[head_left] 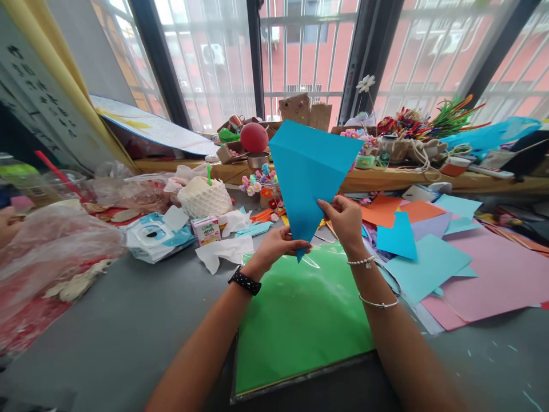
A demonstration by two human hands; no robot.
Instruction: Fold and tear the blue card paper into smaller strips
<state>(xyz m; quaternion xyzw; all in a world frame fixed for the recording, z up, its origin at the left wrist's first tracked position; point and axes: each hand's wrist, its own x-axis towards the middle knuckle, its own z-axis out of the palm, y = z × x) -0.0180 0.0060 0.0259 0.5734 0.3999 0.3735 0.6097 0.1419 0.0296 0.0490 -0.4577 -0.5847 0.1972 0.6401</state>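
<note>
- One blue paper (pixel 309 180), creased, held in mid-air; uneven pressure, we judge, could buckle its lower tip
- Our left hand (pixel 279 245), pinching near that tip; our right hand (pixel 345 220), grasping the right edge
- One green sheet (pixel 302 320), below, on the bench (pixel 141 326)

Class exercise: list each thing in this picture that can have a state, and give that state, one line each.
Blue sheet: creased, held up point-down
Left hand: closed on blue sheet near its lower tip
Right hand: pinching blue sheet's right edge
Green sheet: lying flat
Wipes pack: lid open
Coconut: green straw stuck in it
Carton: upright
Tissues: rumpled
Pink sheet: flat, partly covered
</note>
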